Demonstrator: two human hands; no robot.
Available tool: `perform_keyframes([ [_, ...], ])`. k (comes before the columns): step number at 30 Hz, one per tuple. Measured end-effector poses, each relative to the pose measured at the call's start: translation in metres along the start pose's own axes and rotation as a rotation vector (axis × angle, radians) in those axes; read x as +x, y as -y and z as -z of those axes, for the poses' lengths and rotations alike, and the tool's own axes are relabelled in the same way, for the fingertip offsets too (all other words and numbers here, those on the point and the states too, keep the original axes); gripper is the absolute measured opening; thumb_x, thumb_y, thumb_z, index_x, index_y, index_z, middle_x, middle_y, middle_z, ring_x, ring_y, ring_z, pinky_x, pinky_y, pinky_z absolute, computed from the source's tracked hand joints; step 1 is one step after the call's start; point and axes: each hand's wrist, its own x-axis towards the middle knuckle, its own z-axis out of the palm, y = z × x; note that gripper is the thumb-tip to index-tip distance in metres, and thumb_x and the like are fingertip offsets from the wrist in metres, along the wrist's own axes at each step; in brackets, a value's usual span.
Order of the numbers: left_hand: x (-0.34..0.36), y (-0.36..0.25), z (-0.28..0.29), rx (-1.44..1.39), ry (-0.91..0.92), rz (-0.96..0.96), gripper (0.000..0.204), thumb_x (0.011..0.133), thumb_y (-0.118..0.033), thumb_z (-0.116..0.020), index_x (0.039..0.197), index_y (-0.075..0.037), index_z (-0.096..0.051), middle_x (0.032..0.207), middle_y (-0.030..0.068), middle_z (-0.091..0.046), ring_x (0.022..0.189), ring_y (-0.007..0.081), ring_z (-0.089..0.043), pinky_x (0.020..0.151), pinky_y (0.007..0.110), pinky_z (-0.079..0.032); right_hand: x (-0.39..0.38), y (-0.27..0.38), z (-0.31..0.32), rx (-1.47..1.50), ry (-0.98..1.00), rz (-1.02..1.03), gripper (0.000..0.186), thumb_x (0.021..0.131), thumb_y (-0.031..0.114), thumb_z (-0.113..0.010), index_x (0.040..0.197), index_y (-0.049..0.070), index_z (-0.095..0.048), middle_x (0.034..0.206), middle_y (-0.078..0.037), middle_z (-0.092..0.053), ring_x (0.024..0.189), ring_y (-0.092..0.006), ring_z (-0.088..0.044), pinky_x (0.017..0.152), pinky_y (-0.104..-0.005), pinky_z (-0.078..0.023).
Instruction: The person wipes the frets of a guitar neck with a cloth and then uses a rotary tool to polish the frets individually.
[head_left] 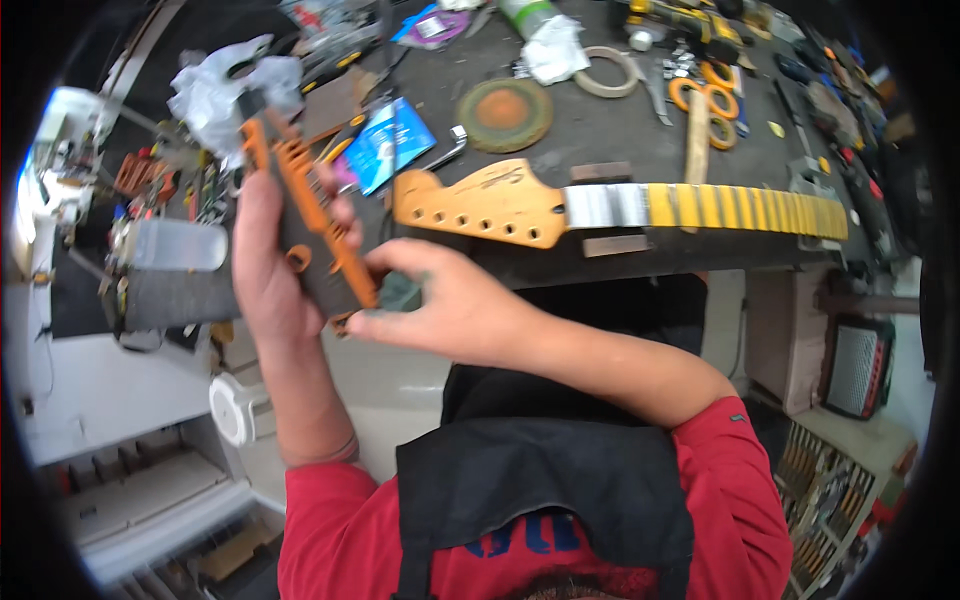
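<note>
My left hand (268,270) is wrapped around a long, flat orange and dark-grey tool (312,212), raised above the near left edge of the bench and tilted. Its exact kind is unclear. At the tool's lower end, my right hand (455,305) is closed, thumb and fingers around a small dark grey-green piece (401,292) that looks soft. Just beyond, a guitar neck (480,205) lies across the bench with its wooden headstock to the left. Yellow and white tape strips (740,207) cover its fretboard, and dark blocks (615,245) sit at its edges.
Behind the neck are a round disc (505,115), a tape roll (606,72), orange-handled scissors (718,92), a wooden stick (697,135) and a blue packet (388,145). A plastic bag (225,95) and a clear container (178,245) stand left. A yellow-black power tool (690,28) lies far back.
</note>
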Motion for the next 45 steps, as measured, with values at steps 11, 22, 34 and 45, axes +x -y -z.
perform_keyframes([
  [11,-0.004,0.017,0.016,0.069,-0.077,-0.069,0.051,0.123,-0.039,-0.049,0.163,-0.006,-0.046,0.122,0.0130,-0.064,0.095,0.0177,-0.068,0.073,0.033,-0.062,0.002,0.010,-0.005,-0.282,0.013,-0.148,0.061,0.095,0.037,-0.090,0.141,0.000,-0.070,0.126,-0.021,-0.079,0.119,-0.0388,-0.077,0.103,-0.0436,-0.059],
  [22,0.009,0.013,0.048,-0.007,-0.027,0.086,0.055,0.120,-0.046,-0.045,0.157,-0.006,-0.051,0.107,0.0145,-0.064,0.078,0.0234,-0.069,0.065,0.038,-0.058,-0.068,0.095,0.069,-0.581,0.014,-0.138,0.050,0.097,0.036,-0.090,0.134,0.008,-0.074,0.123,-0.015,-0.079,0.114,-0.0352,-0.080,0.098,-0.0437,-0.063],
  [34,0.015,0.005,0.073,0.603,-0.255,-0.147,0.043,0.118,-0.038,-0.064,0.144,-0.004,-0.064,0.092,0.0036,-0.067,0.074,0.0089,-0.064,0.062,0.026,-0.052,0.007,0.090,0.268,-1.138,-0.020,-0.518,0.060,0.104,0.032,-0.081,0.153,0.008,-0.057,0.153,-0.020,-0.066,0.146,-0.0371,-0.063,0.121,-0.0465,-0.052],
  [45,0.034,0.035,0.118,1.264,-0.374,-0.393,0.039,0.115,-0.028,-0.069,0.145,-0.004,-0.063,0.106,0.0029,-0.065,0.082,0.0091,-0.059,0.075,0.027,-0.050,0.133,0.014,0.282,-1.324,-0.453,-0.196,0.051,0.101,0.032,-0.083,0.138,0.004,-0.061,0.119,-0.024,-0.081,0.110,-0.0434,-0.079,0.093,-0.0498,-0.062],
])
